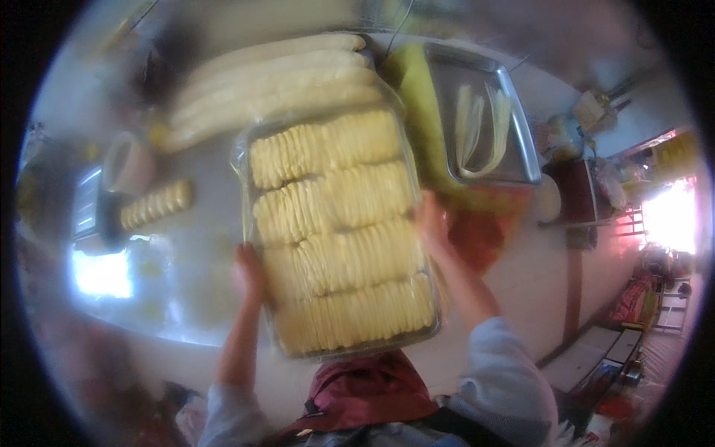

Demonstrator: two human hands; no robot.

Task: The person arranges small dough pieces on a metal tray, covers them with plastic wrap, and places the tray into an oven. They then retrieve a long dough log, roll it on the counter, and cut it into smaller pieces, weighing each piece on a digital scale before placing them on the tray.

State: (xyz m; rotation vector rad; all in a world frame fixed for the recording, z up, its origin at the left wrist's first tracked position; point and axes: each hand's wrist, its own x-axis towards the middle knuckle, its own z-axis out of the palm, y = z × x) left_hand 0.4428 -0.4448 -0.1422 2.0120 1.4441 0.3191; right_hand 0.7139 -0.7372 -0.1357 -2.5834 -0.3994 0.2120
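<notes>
A rectangular tray (435,329) lined with clear plastic film holds several rows of thin yellow dough strips (335,201), packed side by side. My left hand (249,274) grips its left edge. On the opposite edge is my right hand (433,223), its fingers partly hidden at the rim. The tray is in front of my body, over the near edge of the metal table (195,268). Behind it lie several long, pale dough rolls (273,78).
Right of the dough rolls, a metal tray (528,145) with a few pale strips rests by yellow and red material (480,223). On the table's left are a pinkish container (128,165), a row of small dough pieces (156,205) and a dark device (92,207), possibly a scale.
</notes>
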